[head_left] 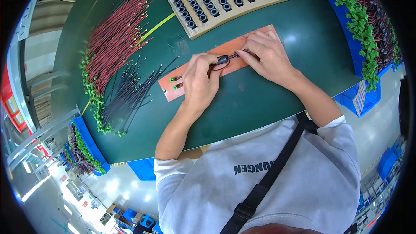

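Over a copper-coloured board (237,64), both my hands work on a small black ring core (222,60) threaded with thin dark wires. My left hand (199,79) grips the core and a wire loop between thumb and fingers. To its right, my right hand (269,56) pinches the wires (234,55) coming out of the core, fingers curled over the board. Two small green connectors (174,79) lie at the board's left end, beside my left hand; their leads run under that hand and are hidden there.
Red wires (117,30) and black wires (130,93) lie spread on the green table (242,104) at left, some ending in green connectors (89,87). A tan tray (253,9) of black ring cores stands at the back. Blue bins (353,45) of wired green connectors flank the table.
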The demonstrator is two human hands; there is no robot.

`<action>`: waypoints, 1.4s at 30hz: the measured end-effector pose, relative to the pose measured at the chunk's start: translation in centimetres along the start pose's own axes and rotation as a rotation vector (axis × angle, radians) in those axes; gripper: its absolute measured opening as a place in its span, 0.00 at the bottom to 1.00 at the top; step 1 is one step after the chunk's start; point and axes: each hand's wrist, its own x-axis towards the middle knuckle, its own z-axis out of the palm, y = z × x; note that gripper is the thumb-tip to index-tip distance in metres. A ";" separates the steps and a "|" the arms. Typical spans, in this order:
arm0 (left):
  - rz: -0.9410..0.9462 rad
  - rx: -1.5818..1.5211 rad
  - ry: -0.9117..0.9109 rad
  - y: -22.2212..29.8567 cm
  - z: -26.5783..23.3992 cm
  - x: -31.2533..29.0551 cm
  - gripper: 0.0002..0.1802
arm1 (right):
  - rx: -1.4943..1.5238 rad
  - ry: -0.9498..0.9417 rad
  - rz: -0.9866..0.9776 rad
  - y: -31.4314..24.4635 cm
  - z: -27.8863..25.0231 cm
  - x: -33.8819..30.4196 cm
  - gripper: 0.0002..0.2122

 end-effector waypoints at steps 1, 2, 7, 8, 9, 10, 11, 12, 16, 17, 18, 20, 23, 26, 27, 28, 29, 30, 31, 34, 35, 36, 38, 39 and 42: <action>-0.097 -0.066 0.014 0.2 0.3 0.2 0.17 | 0.003 0.001 0.001 0.2 0.0 0.0 0.10; -0.098 -0.063 0.012 0.4 0.5 0.3 0.17 | 0.031 0.030 -0.020 0.5 0.0 0.0 0.10; -0.283 -0.180 0.029 1.6 1.5 1.7 0.19 | 0.079 0.035 0.000 1.1 -0.5 -0.2 0.08; -0.283 -0.178 0.027 1.4 1.5 1.7 0.19 | 0.078 0.032 0.002 1.0 -0.6 -0.2 0.08; -0.134 -0.101 0.011 1.0 1.4 1.6 0.18 | 0.076 0.031 0.003 1.0 -0.7 -0.2 0.08; 0.015 -0.024 -0.005 0.8 1.4 1.6 0.18 | 0.077 0.033 0.003 1.0 -0.6 -0.2 0.08; 0.017 -0.022 -0.005 0.7 1.4 1.5 0.18 | 0.078 0.033 -0.003 1.1 -0.5 -0.2 0.08; 0.041 -0.028 0.009 0.8 1.7 1.5 0.18 | 0.077 0.030 -0.007 1.1 -0.5 -0.3 0.08; -0.308 -0.267 -0.053 1.6 1.1 2.7 0.18 | 0.072 0.019 0.006 1.1 -0.8 -0.2 0.09; -0.495 -0.383 -0.092 1.6 0.8 2.9 0.18 | 0.085 -0.022 0.055 1.1 -1.1 0.0 0.09; -0.501 -0.406 -0.141 1.0 0.5 3.3 0.17 | 0.098 -0.065 0.100 1.0 -1.3 0.1 0.09; -0.466 -0.396 -0.166 0.4 0.2 3.4 0.16 | 0.110 -0.061 0.093 1.0 -1.2 -0.2 0.09; -0.452 -0.398 -0.184 0.9 0.3 3.5 0.12 | 0.101 -0.027 0.065 1.2 -1.0 -0.3 0.09; 0.007 0.042 -0.090 1.0 0.9 2.5 0.14 | 0.077 0.005 0.033 1.2 -0.8 -0.1 0.08; 0.004 0.042 -0.091 1.2 1.0 2.4 0.14 | 0.065 0.007 0.024 1.2 -0.8 -0.1 0.08; -0.091 0.028 -0.084 1.5 1.0 2.4 0.17 | 0.066 0.004 0.025 1.1 -0.8 -0.2 0.08; -0.188 0.014 -0.076 1.7 1.0 2.3 0.21 | 0.051 0.004 0.009 1.1 -0.9 -0.1 0.08; -0.192 0.015 -0.072 1.6 1.0 2.3 0.21 | 0.036 0.002 -0.010 1.1 -1.0 0.0 0.08; -0.184 0.022 -0.081 1.5 1.0 2.3 0.23 | 0.038 -0.002 -0.013 1.6 -1.3 0.1 0.08; -0.191 0.017 -0.078 1.4 1.0 2.1 0.25 | 0.069 0.013 0.156 3.6 -2.6 -0.6 0.09; -0.204 0.003 -0.067 1.3 1.0 2.1 0.24 | 0.070 0.013 0.153 3.6 -2.4 -0.7 0.09; -0.204 -0.001 -0.067 1.3 0.9 2.1 0.24 | 0.097 0.047 0.155 3.5 -2.4 -0.9 0.09; -0.200 -0.042 -0.140 1.3 0.7 2.4 0.23 | 0.119 0.082 0.158 3.4 -2.4 -1.2 0.10; -0.198 -0.044 -0.138 1.1 0.4 3.0 0.23 | 0.130 0.063 0.169 3.5 -2.5 -1.2 0.11; -0.054 -0.182 -0.290 0.6 0.1 5.8 0.18 | 0.134 0.039 0.183 3.5 -2.7 -1.2 0.11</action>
